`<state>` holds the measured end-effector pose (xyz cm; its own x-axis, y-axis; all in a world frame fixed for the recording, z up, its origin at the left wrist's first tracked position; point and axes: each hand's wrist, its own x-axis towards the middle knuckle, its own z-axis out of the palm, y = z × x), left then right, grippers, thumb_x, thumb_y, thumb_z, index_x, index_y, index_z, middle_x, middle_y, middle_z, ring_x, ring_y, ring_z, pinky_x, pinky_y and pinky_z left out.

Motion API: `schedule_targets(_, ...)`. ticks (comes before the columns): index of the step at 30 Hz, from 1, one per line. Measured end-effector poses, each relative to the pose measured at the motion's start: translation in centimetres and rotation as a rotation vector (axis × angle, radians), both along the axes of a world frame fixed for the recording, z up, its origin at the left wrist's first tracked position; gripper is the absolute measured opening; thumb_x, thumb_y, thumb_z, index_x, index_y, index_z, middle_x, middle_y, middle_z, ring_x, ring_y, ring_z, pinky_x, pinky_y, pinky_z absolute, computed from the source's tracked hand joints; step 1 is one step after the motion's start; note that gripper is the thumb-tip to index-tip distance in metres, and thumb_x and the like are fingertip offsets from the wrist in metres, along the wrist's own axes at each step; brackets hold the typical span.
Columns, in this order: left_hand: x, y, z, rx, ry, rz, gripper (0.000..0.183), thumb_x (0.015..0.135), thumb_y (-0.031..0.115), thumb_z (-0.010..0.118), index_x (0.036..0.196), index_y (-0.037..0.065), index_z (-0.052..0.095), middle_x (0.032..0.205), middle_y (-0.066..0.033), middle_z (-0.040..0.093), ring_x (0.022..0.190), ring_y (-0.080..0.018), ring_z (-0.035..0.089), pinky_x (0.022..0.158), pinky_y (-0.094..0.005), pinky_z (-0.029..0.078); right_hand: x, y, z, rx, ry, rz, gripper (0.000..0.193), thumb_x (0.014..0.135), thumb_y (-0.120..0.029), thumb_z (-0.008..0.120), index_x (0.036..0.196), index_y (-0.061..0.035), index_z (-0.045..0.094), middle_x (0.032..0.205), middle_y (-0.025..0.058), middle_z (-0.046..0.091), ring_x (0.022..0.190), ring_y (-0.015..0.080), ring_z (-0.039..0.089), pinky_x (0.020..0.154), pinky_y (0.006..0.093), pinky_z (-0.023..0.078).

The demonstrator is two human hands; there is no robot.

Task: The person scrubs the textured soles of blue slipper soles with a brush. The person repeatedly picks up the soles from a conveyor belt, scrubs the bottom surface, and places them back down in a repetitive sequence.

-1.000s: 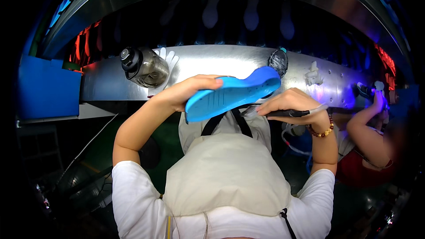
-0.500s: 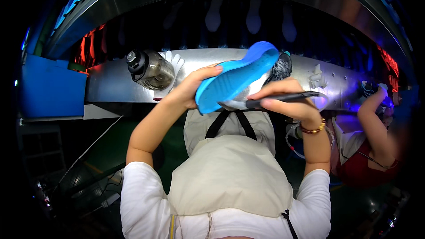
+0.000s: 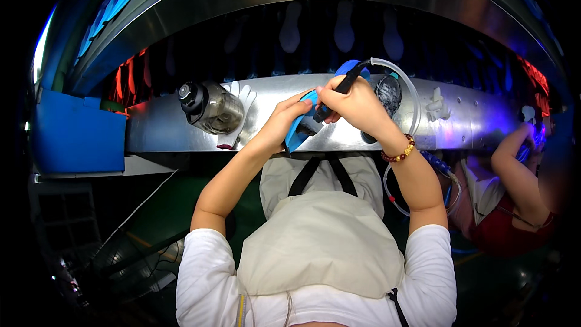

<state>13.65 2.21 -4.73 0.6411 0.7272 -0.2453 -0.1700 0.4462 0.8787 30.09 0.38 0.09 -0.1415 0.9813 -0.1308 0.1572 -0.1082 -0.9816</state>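
My left hand [image 3: 279,122] grips a bright blue shoe sole [image 3: 295,137] at its near left side, over the metal bench. The sole is tilted nearly edge-on, and its far end shows beyond my other hand. My right hand [image 3: 357,106] is closed around a black-handled brush [image 3: 347,80], its head pointing down and left against or close to the sole; whether it touches I cannot tell. A clear tube [image 3: 414,94] runs from the handle's top and loops down past my right wrist.
A dark translucent bottle [image 3: 219,109] stands on the steel bench [image 3: 157,127] beside a white glove [image 3: 244,100]. Behind my right hand lies a dark, grey-speckled object [image 3: 388,94]. Small white pieces [image 3: 437,106] sit further right. Soles [image 3: 290,29] line the dark opening behind. A co-worker's arm [image 3: 508,154] is at right.
The sole has turned from showing its broad inner face to nearly edge-on. My right hand has moved up and left with the brush, now held more upright, and its tube shows above.
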Motion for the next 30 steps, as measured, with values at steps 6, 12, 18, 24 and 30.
schedule_targets(6,-0.3,-0.5,-0.7,0.020,0.117,0.081,0.043,0.086,0.017,0.044,0.126,0.002,0.042,0.108,-0.0097,0.053,0.096,-0.0145,0.051,0.081,-0.0268,0.041,3.0,2.1,-3.7,-0.006,0.039,-0.198,0.027,0.082,-0.020,0.053,0.069,0.0034,0.058,0.058,0.0091,0.058,0.046,0.0122,0.058,0.043,0.0187,0.047)
schedule_targets(12,-0.6,-0.4,-0.7,-0.241,-0.076,0.095,0.051,0.086,0.029,0.042,0.129,0.002,0.034,0.113,-0.0143,0.051,0.099,-0.0204,0.054,0.083,-0.0312,0.045,4.4,1.4,-4.8,0.056,0.290,-0.458,0.024,0.083,-0.017,0.054,0.076,0.0052,0.058,0.070,0.0118,0.061,0.058,0.0148,0.062,0.051,0.0204,0.051)
schedule_targets(18,0.0,-0.3,-1.7,-0.340,-0.172,0.133,0.055,0.085,0.033,0.045,0.128,0.000,0.032,0.117,-0.0173,0.049,0.102,-0.0245,0.054,0.084,-0.0361,0.047,1.7,-1.1,-7.7,0.283,0.025,-0.331,0.014,0.081,-0.008,0.058,0.092,0.0011,0.061,0.084,0.0041,0.062,0.075,0.0080,0.056,0.068,0.0202,0.045)
schedule_targets(24,-2.6,1.1,2.1,-0.006,-0.147,0.043,0.067,0.078,0.037,0.049,0.130,-0.001,0.030,0.124,-0.0199,0.042,0.111,-0.0273,0.047,0.096,-0.0370,0.035,4.9,-5.2,-4.8,0.103,0.435,0.393,0.018,0.080,-0.013,0.058,0.086,0.0029,0.063,0.089,0.0143,0.064,0.075,0.0141,0.060,0.070,0.0269,0.049)
schedule_targets(30,-2.2,3.8,13.1,0.205,-0.496,0.103,0.064,0.085,0.040,0.028,0.129,-0.006,0.026,0.126,-0.0276,0.037,0.108,-0.0438,0.046,0.092,-0.0538,0.037,7.8,-6.5,-6.5,0.098,0.928,-0.139,0.019,0.083,-0.016,0.051,0.087,0.0015,0.057,0.090,0.0252,0.060,0.063,0.0219,0.061,0.059,0.0296,0.051)
